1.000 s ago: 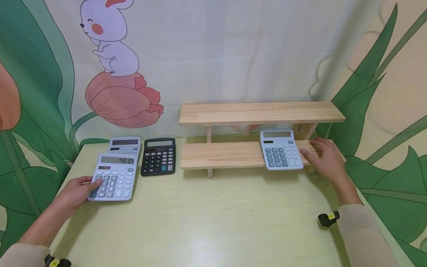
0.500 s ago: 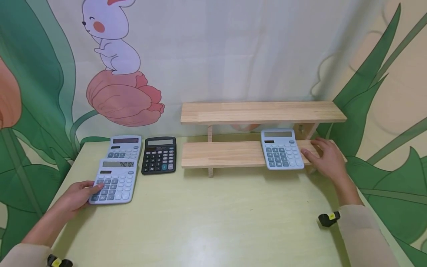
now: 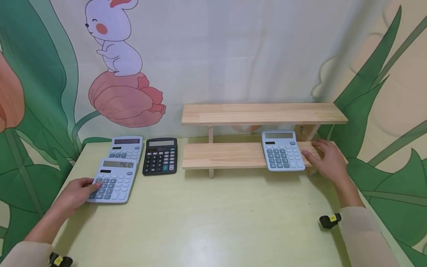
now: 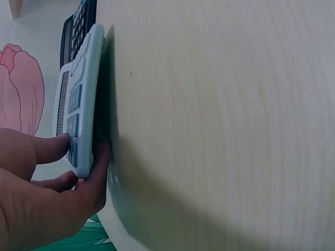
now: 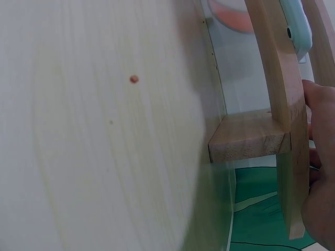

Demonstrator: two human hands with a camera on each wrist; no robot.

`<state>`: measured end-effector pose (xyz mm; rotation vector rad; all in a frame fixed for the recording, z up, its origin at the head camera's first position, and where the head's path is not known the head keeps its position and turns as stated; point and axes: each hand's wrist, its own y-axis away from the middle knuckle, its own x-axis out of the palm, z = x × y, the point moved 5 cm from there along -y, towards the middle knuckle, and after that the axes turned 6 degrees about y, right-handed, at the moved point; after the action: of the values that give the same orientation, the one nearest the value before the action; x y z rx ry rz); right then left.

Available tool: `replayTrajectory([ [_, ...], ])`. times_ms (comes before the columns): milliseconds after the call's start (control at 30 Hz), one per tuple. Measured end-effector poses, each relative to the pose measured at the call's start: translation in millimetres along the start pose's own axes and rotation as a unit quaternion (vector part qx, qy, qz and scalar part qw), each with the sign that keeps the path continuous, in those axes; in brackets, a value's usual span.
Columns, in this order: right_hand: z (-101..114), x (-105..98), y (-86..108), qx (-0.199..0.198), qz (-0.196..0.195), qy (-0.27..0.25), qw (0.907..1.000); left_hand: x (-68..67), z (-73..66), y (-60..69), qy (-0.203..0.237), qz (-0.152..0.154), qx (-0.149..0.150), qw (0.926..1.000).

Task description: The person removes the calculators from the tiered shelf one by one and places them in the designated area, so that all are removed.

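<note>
In the head view my left hand [image 3: 77, 195] pinches a white-blue calculator [image 3: 114, 181] by its lower left corner. The thumb lies over the keys and fingers are beneath, as the left wrist view shows; its display reads 740104. This calculator partly hides a second light-blue calculator [image 3: 126, 146] behind it. A black calculator [image 3: 160, 157] lies just to the right. On the lower board of a wooden two-tier shelf [image 3: 223, 155], another light-blue calculator [image 3: 283, 151] sits. Right beside it, my right hand [image 3: 328, 160] rests on the board's right end, fingers on the wood [image 5: 298, 157].
The shelf's upper board [image 3: 263, 113] runs above and behind the lower one, close to the printed backdrop [image 3: 230, 52]. A pale wooden tabletop [image 3: 213, 218] spreads in front. Both wrists carry small black devices [image 3: 329, 221].
My left hand has drawn the held calculator slightly toward me and a little left, baring more of the one behind. The right hand stays on the shelf. The head view shifts slightly.
</note>
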<state>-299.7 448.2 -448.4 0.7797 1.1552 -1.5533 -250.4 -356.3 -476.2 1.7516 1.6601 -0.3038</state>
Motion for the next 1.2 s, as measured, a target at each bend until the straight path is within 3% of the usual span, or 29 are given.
replayTrajectory([
  [233, 0.2, -0.9, -0.7, -0.003, -0.005, -0.004, 1.0000, -3.4, -1.3, -1.0, -0.018, -0.005, 0.015, 0.9997],
  [533, 3.0, -2.6, 0.6, -0.002, -0.007, -0.007, 0.9999, -6.8, 6.2, -2.8, -0.029, -0.038, 0.011, 0.9988],
  [1200, 1.2, -0.4, -0.5, -0.003, -0.006, -0.005, 1.0000, -2.0, 3.8, 2.6, -0.062, -0.074, 0.020, 0.9951],
])
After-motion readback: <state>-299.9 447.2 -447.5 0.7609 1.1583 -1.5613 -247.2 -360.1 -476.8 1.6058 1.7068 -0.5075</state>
